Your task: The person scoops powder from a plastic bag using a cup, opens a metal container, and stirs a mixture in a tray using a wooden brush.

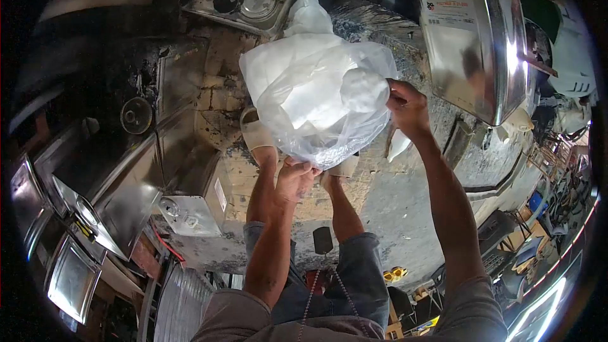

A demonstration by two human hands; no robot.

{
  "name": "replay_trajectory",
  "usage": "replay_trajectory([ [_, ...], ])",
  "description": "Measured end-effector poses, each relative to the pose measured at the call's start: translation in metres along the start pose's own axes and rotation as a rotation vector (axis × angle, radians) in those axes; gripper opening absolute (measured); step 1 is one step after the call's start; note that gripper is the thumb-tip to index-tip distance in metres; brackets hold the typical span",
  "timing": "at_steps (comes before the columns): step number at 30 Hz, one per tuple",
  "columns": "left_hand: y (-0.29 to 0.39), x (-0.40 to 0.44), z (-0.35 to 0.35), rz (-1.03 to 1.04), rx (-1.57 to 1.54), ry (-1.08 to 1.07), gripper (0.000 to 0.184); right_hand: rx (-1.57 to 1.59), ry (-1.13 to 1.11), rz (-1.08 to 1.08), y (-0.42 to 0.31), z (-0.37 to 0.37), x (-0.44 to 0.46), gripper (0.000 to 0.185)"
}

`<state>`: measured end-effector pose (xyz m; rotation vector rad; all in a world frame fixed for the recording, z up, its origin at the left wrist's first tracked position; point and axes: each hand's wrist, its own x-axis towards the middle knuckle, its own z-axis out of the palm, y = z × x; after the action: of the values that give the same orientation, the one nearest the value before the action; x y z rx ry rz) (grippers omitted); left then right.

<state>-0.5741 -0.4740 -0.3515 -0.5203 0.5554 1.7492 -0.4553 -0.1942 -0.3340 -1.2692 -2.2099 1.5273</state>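
Stained grey-and-tan concrete floor (405, 215) extends under both hands; its widest visible stretch lies below the right hand (410, 109), between the person's right leg and right forearm. A tall, shiny rectangular metal tin (472, 50) with a printed label stands beyond and to the right of that hand, its near vertical edge bounding movement on that side. Left of the left hand (296, 178), across a strip of floor, a silver box-shaped tin (193, 206) with a round cap limits room outward.

The translucent, crumpled plastic bag with white contents (310, 101) is above the left hand and left of the right hand, spread between the two. Its lower edge meets the left hand; its right edge meets the right.

Right hand: raised, arm extended forward, fingers bent and nearly closed, pinching the bag's side. Left hand: lower, in view between the person's lower legs, fingers curled, gripping the bag's bottom edge. A narrow white piece (398, 145) is below the right hand; its material cannot be determined.
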Motion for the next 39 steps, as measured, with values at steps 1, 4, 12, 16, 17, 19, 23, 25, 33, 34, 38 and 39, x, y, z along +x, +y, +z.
replay_trajectory([
  [1,0.001,0.0,0.0,-0.017,0.022,-0.001,0.049,-0.027,0.057,-0.048,0.003,0.0,0.003,0.034],
  [4,0.001,-0.001,0.001,-0.049,-0.001,0.026,0.043,-0.106,0.033,0.039,-0.008,-0.013,0.009,0.033],
  [12,0.006,0.001,-0.001,-0.073,-0.05,-0.06,0.023,-0.145,0.219,0.07,-0.033,-0.036,0.051,0.029],
  [16,0.007,0.001,-0.005,-0.094,-0.042,-0.08,0.024,-0.342,0.277,0.168,-0.032,-0.047,0.092,0.033],
  [17,0.007,0.001,-0.006,-0.092,-0.043,-0.079,0.024,-0.132,0.259,0.171,-0.042,-0.045,0.1,0.039],
  [19,0.007,-0.001,-0.005,-0.092,-0.055,-0.076,0.027,-0.262,0.26,0.194,-0.034,-0.042,0.135,0.04],
  [23,0.003,-0.002,-0.018,-0.086,-0.089,-0.145,0.029,-0.632,0.138,0.278,-0.078,-0.036,0.173,0.049],
  [25,0.004,-0.003,-0.018,-0.102,-0.057,-0.125,0.029,-0.835,0.141,0.096,-0.061,-0.043,0.197,0.05],
  [33,0.006,-0.005,-0.008,-0.041,-0.061,-0.097,0.026,-0.915,0.044,-0.009,-0.071,-0.058,0.198,0.045],
  [34,0.007,-0.006,-0.006,-0.047,-0.058,-0.07,0.025,-0.969,0.029,0.012,-0.072,-0.059,0.191,0.042],
  [38,0.002,-0.005,-0.018,-0.044,-0.099,-0.14,0.025,-0.478,0.181,0.126,-0.095,-0.053,0.124,0.032],
  [39,0.0,-0.006,-0.02,-0.028,-0.093,-0.109,0.025,-0.269,0.227,0.293,-0.117,-0.043,0.101,0.027],
])
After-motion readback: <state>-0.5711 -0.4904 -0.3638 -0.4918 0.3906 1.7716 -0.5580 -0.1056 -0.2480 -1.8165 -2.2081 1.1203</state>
